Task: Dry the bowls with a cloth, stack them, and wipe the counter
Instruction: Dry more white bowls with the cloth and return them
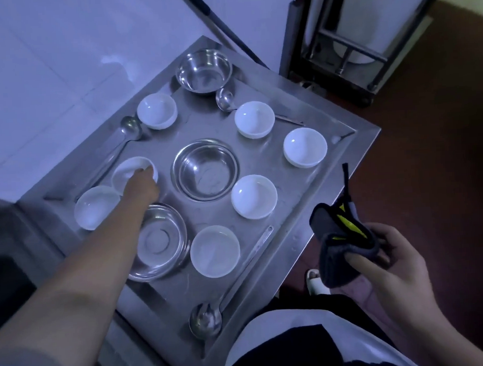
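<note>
Several white bowls and three steel bowls lie spread over a steel counter. My left hand reaches across to a white bowl at the left and grips its near rim. My right hand is off the counter's right edge and holds a folded dark grey cloth with yellow trim. Other white bowls sit at the far left, back, right, middle right and front. The steel bowls are at the back, in the middle and under my left forearm.
Three steel ladles lie on the counter: one at the front, one at the left, one at the back. A white tiled wall rises behind. A metal trolley frame stands at the back right on a dark red floor.
</note>
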